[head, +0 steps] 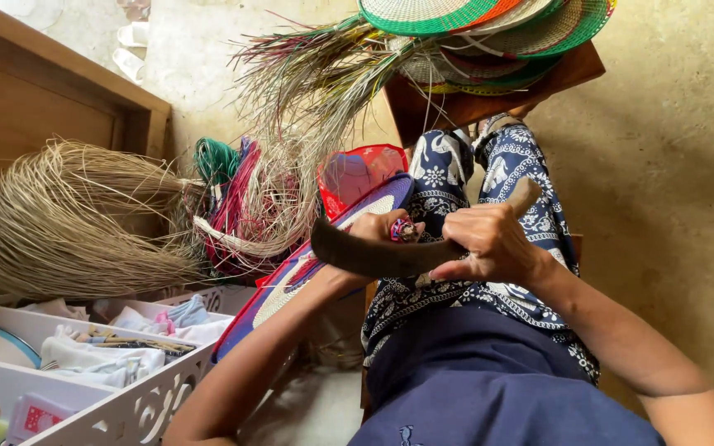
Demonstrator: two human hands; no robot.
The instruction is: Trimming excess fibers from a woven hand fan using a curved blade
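My right hand (493, 241) grips a curved dark knife (373, 254) by its wooden handle, the blade sweeping left across my lap. My left hand (386, 225) sits just behind the blade and pinches a small bundle of coloured strand ends (404, 230) at the tip of a woven fan. The woven fan (291, 285), purple-edged with red and cream bands, slants down to the left under my left forearm. A red-rimmed fan (357, 173) stands just behind it. My legs wear blue and white patterned cloth (489, 173).
A big bundle of pale straw (76, 215) lies at the left, next to green and red strand bundles (225, 190). A white carved tray (117, 388) holds cloths and small items at lower left. Finished round fans (489, 25) lie stacked on a wooden stool (473, 103).
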